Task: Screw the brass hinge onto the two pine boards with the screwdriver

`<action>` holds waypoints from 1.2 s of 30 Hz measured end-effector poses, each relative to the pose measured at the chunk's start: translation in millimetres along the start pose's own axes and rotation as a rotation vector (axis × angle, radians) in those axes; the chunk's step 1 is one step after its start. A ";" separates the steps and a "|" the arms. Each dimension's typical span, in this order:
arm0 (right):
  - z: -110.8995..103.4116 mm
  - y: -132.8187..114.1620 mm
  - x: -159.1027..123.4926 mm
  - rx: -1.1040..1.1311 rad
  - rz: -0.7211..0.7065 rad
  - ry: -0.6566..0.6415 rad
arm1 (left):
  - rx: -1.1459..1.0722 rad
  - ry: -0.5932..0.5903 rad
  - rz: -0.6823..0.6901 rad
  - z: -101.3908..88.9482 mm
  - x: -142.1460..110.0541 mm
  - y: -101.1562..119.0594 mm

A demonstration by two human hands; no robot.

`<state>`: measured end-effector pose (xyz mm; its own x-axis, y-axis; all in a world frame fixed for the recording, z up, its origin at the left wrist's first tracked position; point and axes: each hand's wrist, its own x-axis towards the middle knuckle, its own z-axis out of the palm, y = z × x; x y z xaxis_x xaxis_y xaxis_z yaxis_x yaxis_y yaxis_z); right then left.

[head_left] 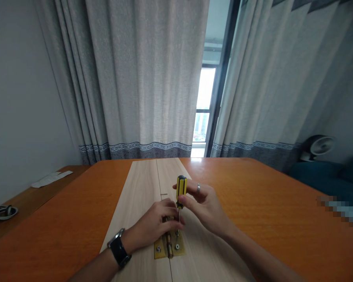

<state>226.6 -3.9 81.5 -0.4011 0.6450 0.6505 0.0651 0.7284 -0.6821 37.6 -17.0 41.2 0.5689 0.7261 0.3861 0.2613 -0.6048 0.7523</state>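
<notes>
While the orange worktop (253, 188) carries a pale wooden board (141, 188) at its near edge, the half-curled left hand (151, 227) pins a brass hinge (160, 248) on the seam, and the right hand (202, 207) pinches a yellow-and-black screwdriver (181, 187) upright, a square stance that suits the screw (177, 246) below its tip.

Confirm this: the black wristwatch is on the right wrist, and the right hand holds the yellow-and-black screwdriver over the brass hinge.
Wrong: the black wristwatch is on the left wrist, not the right, as the head view shows. The right hand does hold the yellow-and-black screwdriver over the brass hinge.
</notes>
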 end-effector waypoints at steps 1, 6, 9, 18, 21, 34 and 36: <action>-2.2 -1.3 0.0 -0.013 -0.021 -0.011 | -0.013 -0.020 0.002 -0.2 -0.1 0.2; -7.5 -1.4 -0.3 0.039 -0.035 -0.120 | -0.038 -0.026 -0.037 0.1 0.9 -0.2; -1.5 5.3 -2.2 0.101 -0.020 -0.064 | -0.032 0.023 -0.029 1.4 1.5 -1.5; 5.1 6.1 -3.5 0.196 0.083 -0.033 | 0.015 0.115 -0.048 5.6 -0.7 -3.3; 3.7 0.2 -4.3 0.351 0.100 -0.105 | 0.029 0.134 -0.045 6.8 -0.8 -1.7; 8.5 15.8 -8.2 0.230 0.098 0.074 | 0.084 0.065 0.031 3.1 -2.1 -0.4; 7.3 12.7 -8.8 0.267 0.099 0.053 | 0.101 0.028 0.050 0.9 -2.5 4.3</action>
<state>224.3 -2.0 64.7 -0.3564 0.7259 0.5882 -0.1442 0.5793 -0.8023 38.0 -21.7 43.0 0.5612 0.7025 0.4377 0.3112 -0.6691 0.6748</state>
